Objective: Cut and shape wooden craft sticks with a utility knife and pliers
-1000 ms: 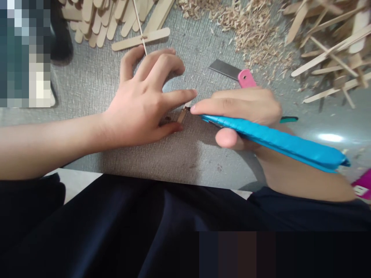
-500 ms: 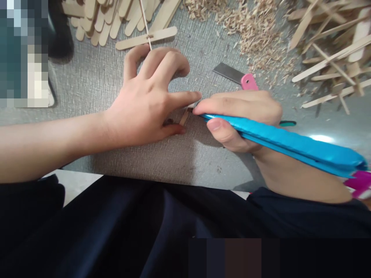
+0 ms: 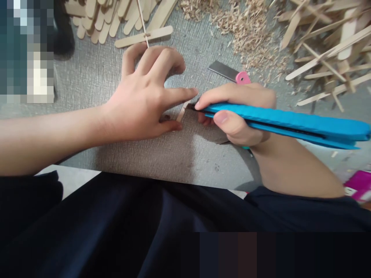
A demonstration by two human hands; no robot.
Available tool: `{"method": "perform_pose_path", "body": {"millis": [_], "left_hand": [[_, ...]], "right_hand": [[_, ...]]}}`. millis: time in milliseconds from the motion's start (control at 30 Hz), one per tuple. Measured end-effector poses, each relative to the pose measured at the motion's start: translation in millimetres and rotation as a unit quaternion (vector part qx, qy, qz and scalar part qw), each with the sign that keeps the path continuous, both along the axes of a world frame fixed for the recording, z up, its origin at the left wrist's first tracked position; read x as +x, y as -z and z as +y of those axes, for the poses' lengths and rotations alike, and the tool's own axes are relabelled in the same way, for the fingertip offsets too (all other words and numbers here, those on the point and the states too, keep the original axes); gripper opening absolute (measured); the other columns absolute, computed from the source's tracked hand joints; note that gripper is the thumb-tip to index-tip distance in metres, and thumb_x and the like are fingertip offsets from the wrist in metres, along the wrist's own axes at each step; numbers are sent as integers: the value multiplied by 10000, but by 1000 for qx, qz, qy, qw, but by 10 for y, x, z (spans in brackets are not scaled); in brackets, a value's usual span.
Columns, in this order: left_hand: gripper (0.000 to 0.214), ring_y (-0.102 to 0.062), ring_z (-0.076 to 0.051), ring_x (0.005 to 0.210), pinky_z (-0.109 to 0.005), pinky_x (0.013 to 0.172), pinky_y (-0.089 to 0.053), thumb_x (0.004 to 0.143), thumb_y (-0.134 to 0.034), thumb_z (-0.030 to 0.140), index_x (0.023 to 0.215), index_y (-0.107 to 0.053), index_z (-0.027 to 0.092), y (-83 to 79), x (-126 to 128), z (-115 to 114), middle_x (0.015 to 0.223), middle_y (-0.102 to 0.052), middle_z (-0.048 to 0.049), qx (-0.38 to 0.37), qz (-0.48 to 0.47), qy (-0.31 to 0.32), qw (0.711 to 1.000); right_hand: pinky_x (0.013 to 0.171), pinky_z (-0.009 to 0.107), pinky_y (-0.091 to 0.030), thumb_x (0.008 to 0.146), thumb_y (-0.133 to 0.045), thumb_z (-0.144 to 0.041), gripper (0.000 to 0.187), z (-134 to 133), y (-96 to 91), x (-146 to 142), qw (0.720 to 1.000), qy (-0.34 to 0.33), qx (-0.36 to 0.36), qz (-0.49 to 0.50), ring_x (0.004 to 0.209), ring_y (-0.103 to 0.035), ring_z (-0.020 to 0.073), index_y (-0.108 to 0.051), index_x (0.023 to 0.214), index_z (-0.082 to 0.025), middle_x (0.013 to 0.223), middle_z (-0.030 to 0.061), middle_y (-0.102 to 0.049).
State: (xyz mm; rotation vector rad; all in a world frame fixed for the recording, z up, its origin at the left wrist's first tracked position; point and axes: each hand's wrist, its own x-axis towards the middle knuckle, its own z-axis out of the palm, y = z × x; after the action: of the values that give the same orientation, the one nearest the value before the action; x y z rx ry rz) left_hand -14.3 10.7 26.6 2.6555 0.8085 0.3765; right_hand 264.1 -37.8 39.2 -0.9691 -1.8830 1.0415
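My left hand (image 3: 147, 96) lies on the grey mat (image 3: 87, 81) and pins a small wooden stick piece (image 3: 181, 112) between its index finger and thumb. My right hand (image 3: 236, 112) is wrapped round a long blue utility knife (image 3: 286, 123), index finger stretched along the top. The knife's dark tip touches the upper end of the wooden piece, right beside my left index fingertip. Most of the piece is hidden under my fingers.
A pink-handled cutter (image 3: 232, 74) with bare blade lies just behind my right hand. Flat wooden sticks (image 3: 116, 19) are piled at the back left, wood shavings (image 3: 249, 31) at the back middle, joined stick assemblies (image 3: 327, 50) at the right. A magenta object (image 3: 359, 185) sits at the right edge.
My right hand has swung the blue knife's handle upward to nearly level, and my thumb has moved up against the handle. The tip stays at the wooden piece; my left hand holds still.
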Motion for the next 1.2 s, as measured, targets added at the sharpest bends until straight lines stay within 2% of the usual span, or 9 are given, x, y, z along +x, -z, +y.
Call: {"method": "perform_pose_path", "body": {"millis": [200, 400, 533, 667, 833, 967, 1100, 1200], "left_hand": [[631, -517, -500, 1580, -796, 1297, -309, 929, -955, 540, 1489, -780, 307, 3, 16, -33, 1640, -528, -180, 15, -1, -7, 1000], [763, -538, -523, 1562, -814, 1276, -333, 927, -940, 589, 1618, -712, 363, 15, 5, -2, 1620, -527, -187, 18, 2, 3, 1000], [738, -529, -521, 1560, -809, 1272, -326, 922, -944, 561, 1599, -731, 355, 18, 7, -8, 1626, -526, -190, 20, 0, 3, 1000], [744, -538, -511, 1561, -792, 1283, -330, 925, -951, 582, 1600, -728, 365, -7, 13, -22, 1621, -528, -190, 22, 8, -3, 1000], [785, -517, -521, 1558, -794, 1272, -310, 879, -988, 603, 1571, -735, 334, 43, -5, 9, 1626, -489, -173, 26, -1, 11, 1000], [838, -485, -500, 1565, -778, 1285, -271, 858, -975, 705, 1561, -721, 326, 104, -19, 21, 1632, -454, -130, 24, -11, 16, 1000], [834, -491, -502, 1557, -758, 1283, -271, 810, -1021, 673, 1515, -747, 321, 120, -20, 21, 1625, -466, -129, 27, -21, 12, 999], [842, -495, -510, 1543, -777, 1252, -275, 865, -963, 700, 1579, -696, 342, 148, -31, 46, 1607, -478, -142, 25, -30, 20, 999]], "right_hand": [[603, 327, -529, 1026, -713, -357, 217, 39, 10, 8, 1000, -21, 7, 8, 676, -712, 156, -851, 1172, -276, 891, 0, -800], [648, 333, -558, 1082, -708, -423, 215, 33, 3, 36, 999, -29, -9, -16, 726, -728, 173, -834, 1193, -289, 935, 5, -809], [625, 338, -546, 1110, -679, -446, 222, 36, 26, 48, 999, -34, 3, -26, 701, -712, 179, -820, 1194, -296, 909, 5, -794], [641, 347, -577, 1138, -622, -543, 310, 33, 44, 57, 999, -28, -4, -47, 702, -725, 189, -817, 1181, -307, 918, 4, -804], [623, 331, -555, 1093, -683, -437, 227, 32, 7, 45, 1000, -23, 3, -20, 706, -725, 176, -838, 1174, -292, 905, 0, -796], [754, 317, -596, 1103, -663, -316, 201, 49, -11, 28, 996, -70, 44, -40, 802, -737, 167, -824, 1207, -257, 960, 4, -801], [757, 339, -606, 1136, -638, -350, 196, 67, -18, 6, 994, -69, 56, -57, 804, -720, 184, -803, 1207, -271, 956, 11, -777], [739, 365, -589, 1147, -633, -388, 191, 88, -37, -7, 992, -91, 56, -72, 777, -701, 206, -787, 1143, -276, 892, 18, -741]]}}
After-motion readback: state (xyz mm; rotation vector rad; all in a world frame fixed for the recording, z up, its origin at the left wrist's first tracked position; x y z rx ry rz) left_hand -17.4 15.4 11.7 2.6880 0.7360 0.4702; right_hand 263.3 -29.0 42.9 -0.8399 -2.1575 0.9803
